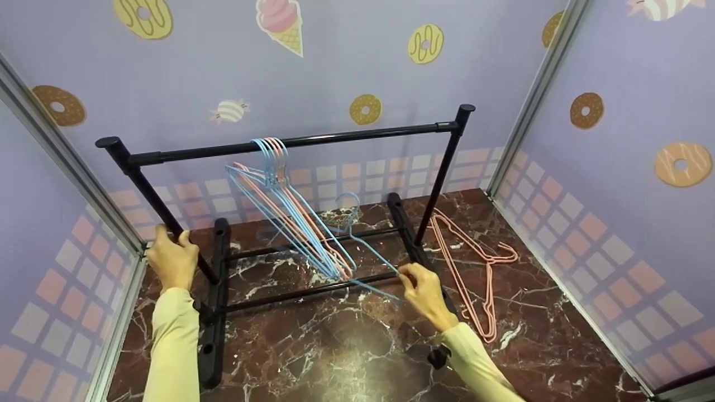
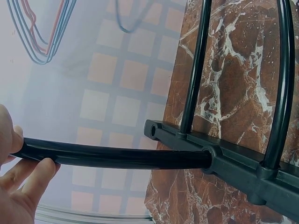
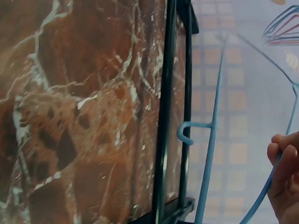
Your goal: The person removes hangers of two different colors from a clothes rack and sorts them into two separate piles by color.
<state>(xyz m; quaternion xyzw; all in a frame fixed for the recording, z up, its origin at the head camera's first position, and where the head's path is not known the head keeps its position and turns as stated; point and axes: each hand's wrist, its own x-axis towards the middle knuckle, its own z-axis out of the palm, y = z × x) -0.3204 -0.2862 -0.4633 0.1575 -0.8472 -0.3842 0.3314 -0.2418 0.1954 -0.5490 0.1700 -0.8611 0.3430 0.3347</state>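
In the head view the work looks partway along: a bunch of blue and pink hangers (image 1: 306, 215) hangs on the black rail (image 1: 357, 137), while pink hangers (image 1: 497, 259) lie on the marbled floor (image 1: 346, 357) just right of the rack. The blue hanger (image 1: 385, 261) in the right hand (image 1: 424, 293) is off the rail, below it and just right of the bunch. Its hook is uppermost, the crook bending over to the left; its long axis runs leftward from the pinched end (the far end is lost behind the bunch). The left hand (image 1: 173, 259) holds the rack's left post (image 1: 151, 195).

In the left wrist view, that hand's thumb and fingers curl round the post; the lower tips of the bunch show at upper left.

In the right wrist view, the fingers pinch the blue hanger by a sloping shoulder, so that grip is closed on thin wire. The straight bottom bar, with a small side hook, gives the long axis: nearly upright in this picture. The neck points to the right edge, its main hook out of frame.
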